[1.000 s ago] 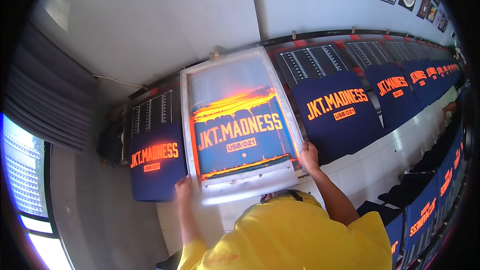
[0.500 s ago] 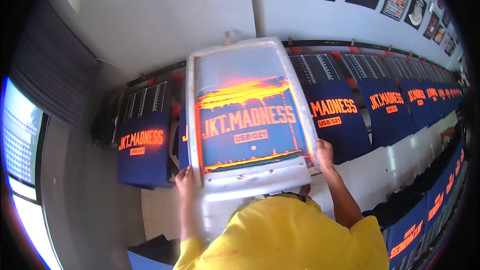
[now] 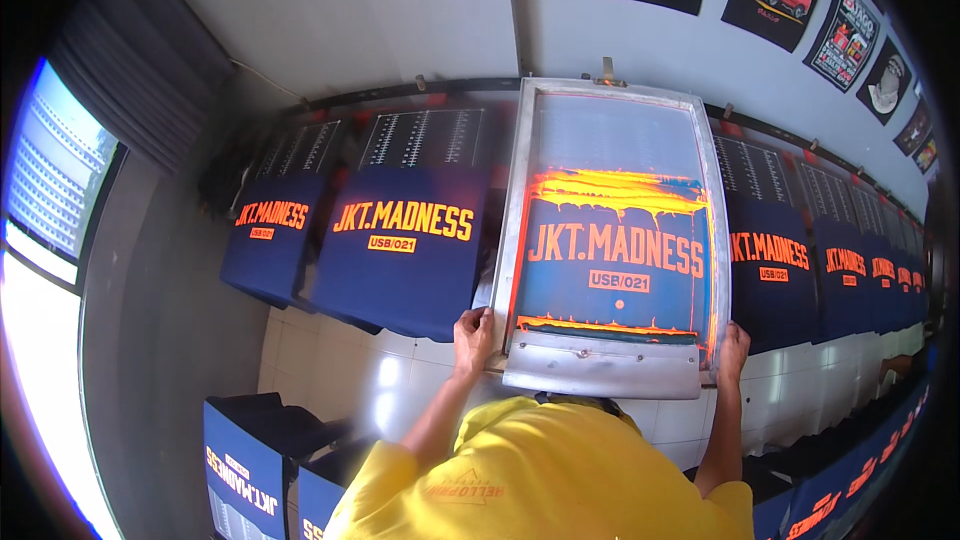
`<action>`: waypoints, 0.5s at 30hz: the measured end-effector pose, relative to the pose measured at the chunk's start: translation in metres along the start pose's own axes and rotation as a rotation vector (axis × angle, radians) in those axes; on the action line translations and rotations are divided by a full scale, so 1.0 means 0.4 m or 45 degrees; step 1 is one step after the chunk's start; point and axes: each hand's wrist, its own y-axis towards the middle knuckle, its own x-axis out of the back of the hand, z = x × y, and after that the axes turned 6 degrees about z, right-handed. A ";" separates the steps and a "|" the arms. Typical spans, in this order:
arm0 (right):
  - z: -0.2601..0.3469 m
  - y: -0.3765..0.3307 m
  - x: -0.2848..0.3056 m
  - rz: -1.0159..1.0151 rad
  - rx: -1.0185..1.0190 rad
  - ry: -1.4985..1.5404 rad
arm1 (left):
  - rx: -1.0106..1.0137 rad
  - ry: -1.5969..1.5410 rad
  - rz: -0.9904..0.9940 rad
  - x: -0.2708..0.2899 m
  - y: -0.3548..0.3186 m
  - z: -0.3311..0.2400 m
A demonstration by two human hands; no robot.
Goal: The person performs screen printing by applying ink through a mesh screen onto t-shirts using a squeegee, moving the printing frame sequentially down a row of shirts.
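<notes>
A metal-framed printing screen point(image 3: 714, 210) lies over one of the dark blue shirts in the row before me. Through its mesh shows orange lettering, with bands of wet orange ink point(image 3: 620, 190) across the middle and near end. What looks like a wide metal squeegee point(image 3: 605, 365) with small screws rests across its near end. My left hand point(image 3: 474, 340) is closed round the near left corner. At the near right corner, my right hand point(image 3: 735, 348) grips the frame's edge. Two printed navy shirts point(image 3: 400, 285) lie flat to the left of the screen.
More printed shirts point(image 3: 765, 290) run along the row to the right, on dark boards with white scale marks. A dark rail point(image 3: 370, 94) with metal clips edges the wall side. Behind me stands another row of shirts point(image 3: 245, 480). A bright window point(image 3: 60, 170) is at left.
The screen has shifted to the right along the row, and the second shirt, partly covered before, now shows whole. Both hands have kept their hold on the frame.
</notes>
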 end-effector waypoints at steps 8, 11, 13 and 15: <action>-0.008 0.009 -0.001 0.148 0.014 0.060 | -0.033 0.037 -0.030 0.014 -0.002 -0.043; -0.029 0.018 -0.008 0.111 0.083 0.075 | -0.079 0.076 -0.062 0.008 0.009 -0.015; -0.027 0.020 -0.009 0.150 0.065 0.107 | -0.075 0.115 -0.080 0.009 0.010 -0.005; -0.018 0.015 -0.014 0.143 0.061 0.151 | -0.075 0.141 -0.092 0.006 0.003 -0.017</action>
